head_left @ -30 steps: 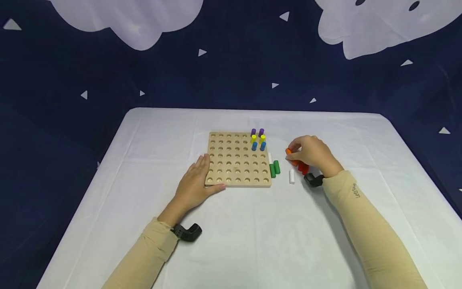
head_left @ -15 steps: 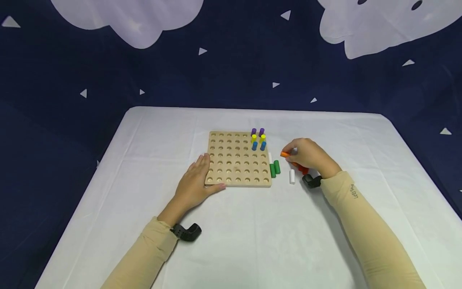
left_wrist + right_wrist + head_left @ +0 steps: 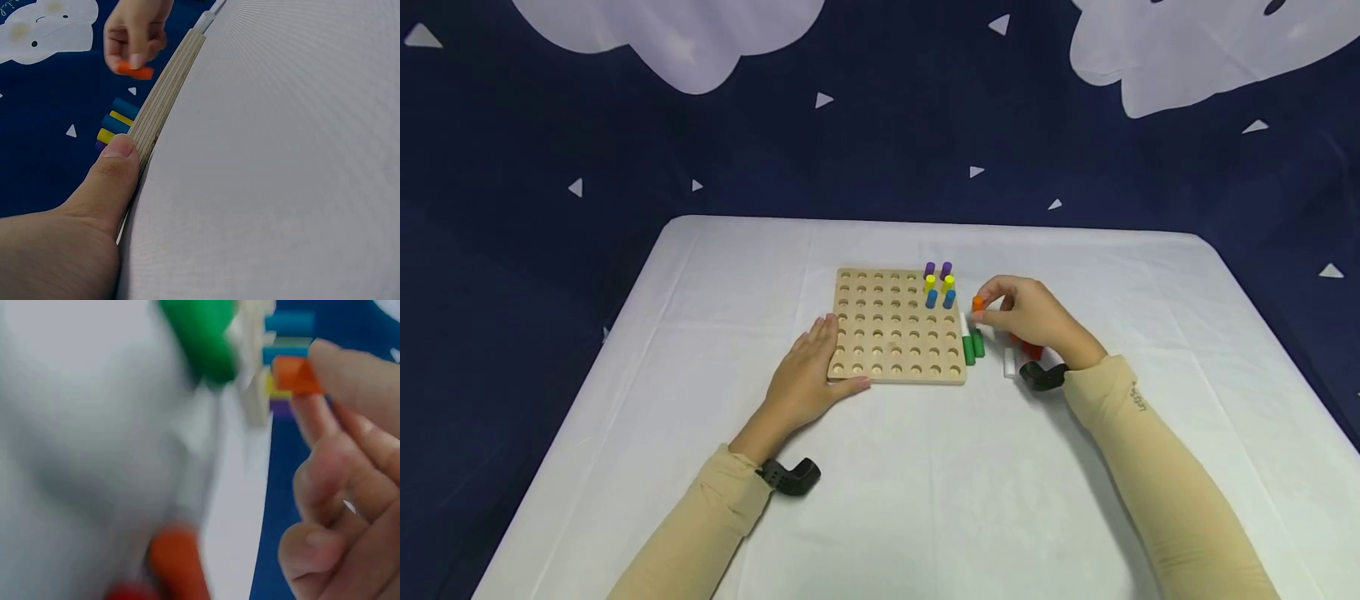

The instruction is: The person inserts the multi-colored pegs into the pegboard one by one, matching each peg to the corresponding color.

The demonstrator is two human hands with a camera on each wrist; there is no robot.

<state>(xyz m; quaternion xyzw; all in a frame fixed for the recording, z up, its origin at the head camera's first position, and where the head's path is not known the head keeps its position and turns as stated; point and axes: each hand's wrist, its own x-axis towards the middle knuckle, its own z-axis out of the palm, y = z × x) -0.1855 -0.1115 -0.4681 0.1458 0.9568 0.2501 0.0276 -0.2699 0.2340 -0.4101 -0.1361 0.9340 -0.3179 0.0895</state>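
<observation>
A square wooden pegboard (image 3: pixel 895 333) lies on the table, with blue pegs (image 3: pixel 932 298), yellow pegs (image 3: pixel 948 284) and purple pegs (image 3: pixel 929 269) upright at its far right corner. My left hand (image 3: pixel 805 375) rests against the board's left side, fingers straight, thumb along the near edge. Thumb and fingers of my right hand (image 3: pixel 1030 317) pinch an orange peg (image 3: pixel 977 303) just right of the board, above the table. The right wrist view shows that orange peg (image 3: pixel 295 375) at the fingertips, with the other fingers loosely bent.
Green pegs (image 3: pixel 968 350) and a white peg (image 3: pixel 964 323) lie along the board's right edge. Another white peg (image 3: pixel 1009 362) lies farther right. Red pegs (image 3: pixel 1033 352) are partly hidden under my right hand; another orange peg (image 3: pixel 178 559) lies beside them, blurred.
My right hand has lifted the orange peg from beside the red ones and carried it left toward the board, turning it from lying to roughly upright. My left hand stays in place.
</observation>
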